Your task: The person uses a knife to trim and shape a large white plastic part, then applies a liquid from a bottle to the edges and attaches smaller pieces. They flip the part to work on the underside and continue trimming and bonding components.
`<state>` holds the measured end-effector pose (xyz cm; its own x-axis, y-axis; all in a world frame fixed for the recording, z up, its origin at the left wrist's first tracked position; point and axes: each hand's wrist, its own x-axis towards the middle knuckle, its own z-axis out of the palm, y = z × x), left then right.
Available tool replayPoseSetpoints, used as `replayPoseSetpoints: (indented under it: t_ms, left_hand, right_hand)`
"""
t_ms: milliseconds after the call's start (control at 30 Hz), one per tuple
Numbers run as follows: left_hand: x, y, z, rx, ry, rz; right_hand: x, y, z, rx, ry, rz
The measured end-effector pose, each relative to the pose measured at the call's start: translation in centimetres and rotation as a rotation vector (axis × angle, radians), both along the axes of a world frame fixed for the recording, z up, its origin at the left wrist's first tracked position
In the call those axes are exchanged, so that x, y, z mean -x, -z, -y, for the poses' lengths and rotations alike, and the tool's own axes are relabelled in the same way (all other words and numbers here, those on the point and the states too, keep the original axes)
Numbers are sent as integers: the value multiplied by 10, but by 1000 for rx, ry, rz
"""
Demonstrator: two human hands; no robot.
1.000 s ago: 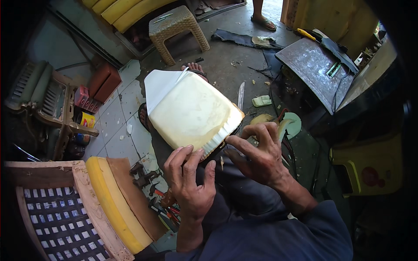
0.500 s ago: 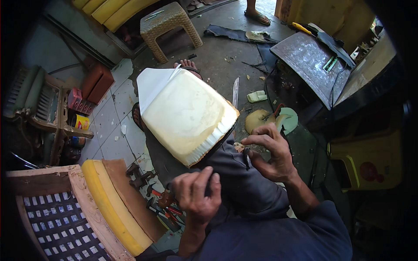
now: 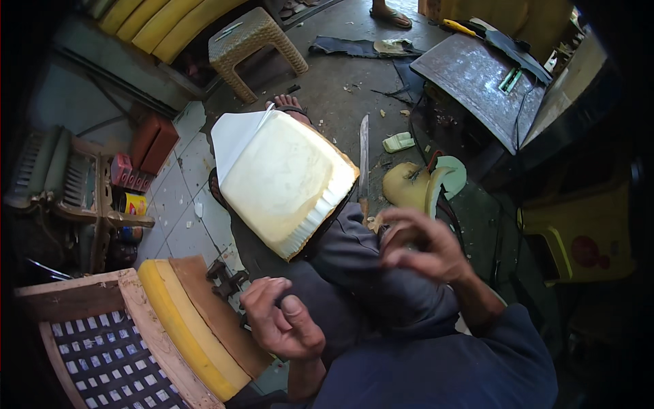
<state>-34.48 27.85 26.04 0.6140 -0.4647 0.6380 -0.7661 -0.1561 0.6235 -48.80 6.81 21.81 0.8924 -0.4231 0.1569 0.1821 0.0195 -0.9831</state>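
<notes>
A padded seat (image 3: 286,180) rests tilted over my knees and lower legs. Its cream covering is gathered in pleats along the near right edge, and a white flap (image 3: 235,140) sticks out at its far left. Below the seat's near corner, my left hand (image 3: 283,324) is raised with curled fingers, the thumb apart and nothing visible in it. My right hand (image 3: 426,249) hovers over my right thigh, smeared by motion; whether something small sits between its fingers is unclear. Neither hand touches the seat. A long-bladed knife (image 3: 364,157) lies on the floor just right of it.
Foam scraps (image 3: 409,184) lie right of the knife. A wooden frame with woven webbing (image 3: 126,300) and a yellow pad (image 3: 194,334) stand near left. Further off are a woven stool (image 3: 248,41), a grey board (image 3: 477,82), a yellow plastic stool (image 3: 579,238) and another person's foot (image 3: 392,15).
My left hand has shifted left and down, turning its thumb side up. My right hand moves and blurs near the same place. The view has shifted slightly; the seat stays on my legs.
</notes>
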Motion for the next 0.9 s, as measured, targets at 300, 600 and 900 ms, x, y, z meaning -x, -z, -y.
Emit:
replayPoseSetpoints:
  t_ms: [300,600,900]
  left_hand:
    - [24,-11,39,-272,341,85]
    - [-27,10,-30,91,-289,-103]
    - [-29,-1,9,-451,-57,163]
  right_hand:
    - [22,-23,18,414,-217,68]
    - [5,44,43,260,469,-186]
    - [-111,195,12,475,286,-937]
